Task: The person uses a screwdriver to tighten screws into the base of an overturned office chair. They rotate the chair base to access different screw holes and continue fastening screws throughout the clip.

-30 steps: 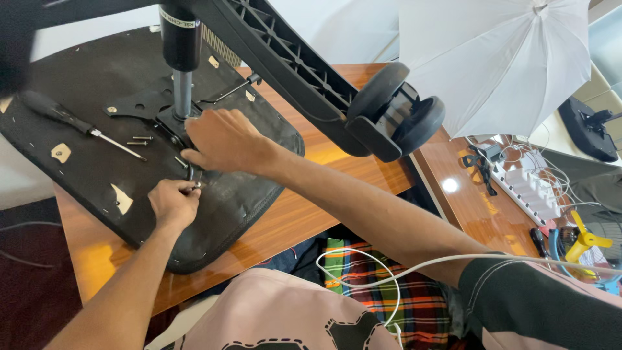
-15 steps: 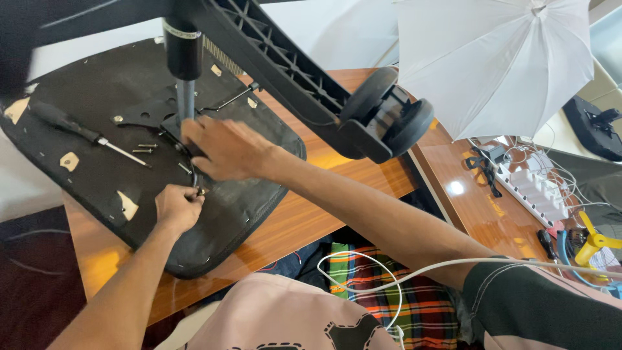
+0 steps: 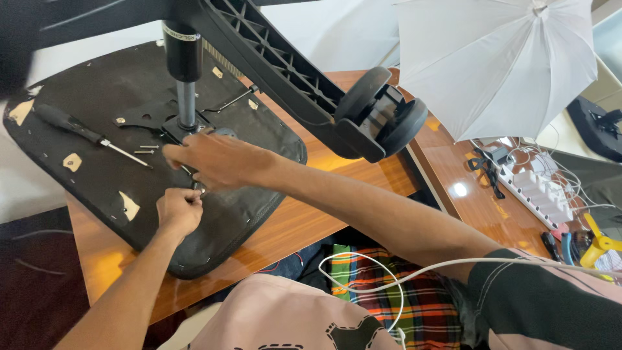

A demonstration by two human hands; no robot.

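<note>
Near the middle left, the left hand (image 3: 178, 210) still pinches something tiny on the black chair seat (image 3: 84, 175), while the right hand (image 3: 217, 159) has slid closer, fingers curled by the metal post (image 3: 186, 104).

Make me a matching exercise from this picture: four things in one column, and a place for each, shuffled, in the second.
Things:
1. screwdriver
2. white umbrella
3. chair castor
4. power strip

Places:
A. on the side table at the right, among cables
B. lying on the upturned seat base, left of the metal post
C. open, upper right
D. at the end of a black chair leg, over the wooden table

Pairs: 1-B, 2-C, 3-D, 4-A
</note>
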